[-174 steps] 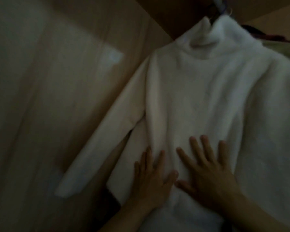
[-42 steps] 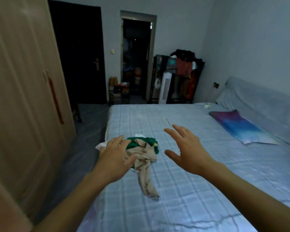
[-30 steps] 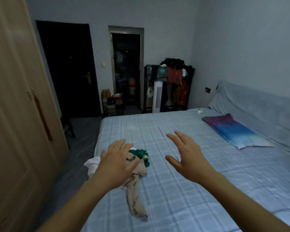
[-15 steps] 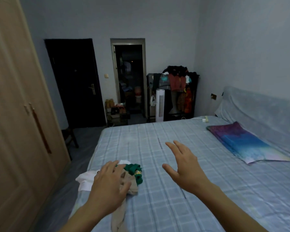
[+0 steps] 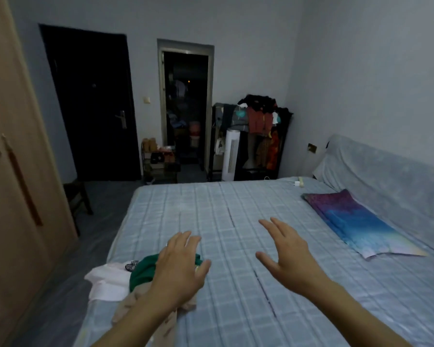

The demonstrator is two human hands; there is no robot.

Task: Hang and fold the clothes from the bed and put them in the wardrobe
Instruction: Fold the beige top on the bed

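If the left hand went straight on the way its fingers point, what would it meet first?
Likely only the bare checked bed sheet: the left hand is over the green garment and points beyond it. Its height above the bed is unclear.

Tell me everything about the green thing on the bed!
The green garment is a dark green, soft-looking cloth, crumpled in a heap, so its kind cannot be told. It lies near the left edge of the bed, in a small pile: a white garment beside it on the left, a beige garment nearer the person. The left hand, fingers spread, is over its right part and hides it; whether it touches cannot be told.
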